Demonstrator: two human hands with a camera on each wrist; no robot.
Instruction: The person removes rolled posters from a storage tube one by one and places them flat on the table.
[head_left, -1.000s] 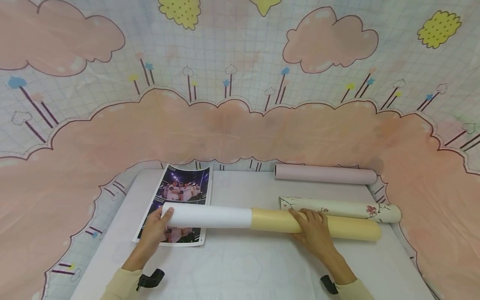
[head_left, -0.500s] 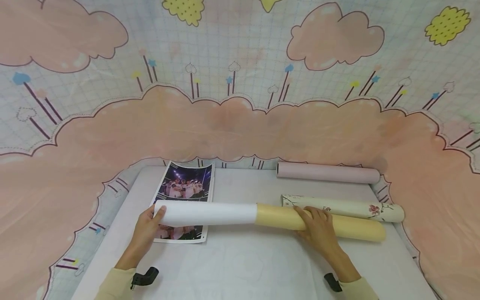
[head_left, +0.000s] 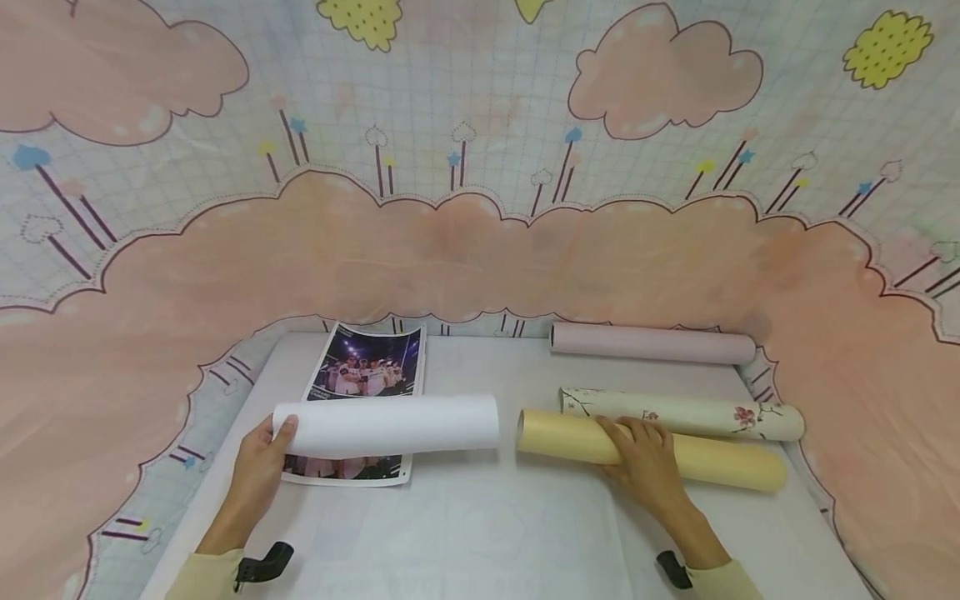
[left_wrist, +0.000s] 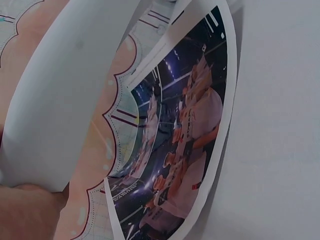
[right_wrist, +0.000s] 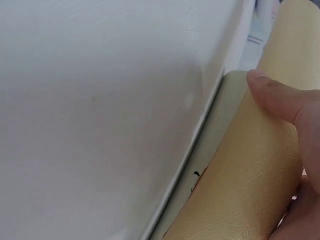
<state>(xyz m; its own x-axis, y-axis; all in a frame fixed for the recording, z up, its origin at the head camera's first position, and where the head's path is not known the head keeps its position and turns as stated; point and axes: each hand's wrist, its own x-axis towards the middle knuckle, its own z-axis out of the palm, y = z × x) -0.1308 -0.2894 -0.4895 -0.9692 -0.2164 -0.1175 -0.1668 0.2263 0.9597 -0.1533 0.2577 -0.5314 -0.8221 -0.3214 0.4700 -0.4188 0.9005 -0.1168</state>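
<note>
As our left hand (head_left: 257,464) pinches the white roll (head_left: 393,426) low left of centre, over the photo sheet (head_left: 365,367), our right hand (head_left: 651,467) grips the yellow roll (head_left: 727,460) low right of centre. We judge parting them the step; next likely calls for a light, steady hold.

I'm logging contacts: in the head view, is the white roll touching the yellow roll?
No, a strip of the table shows between the white roll and the yellow roll.

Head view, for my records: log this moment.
left hand: holds white roll | right hand: grips textured yellow roll | held rolls: apart
</note>
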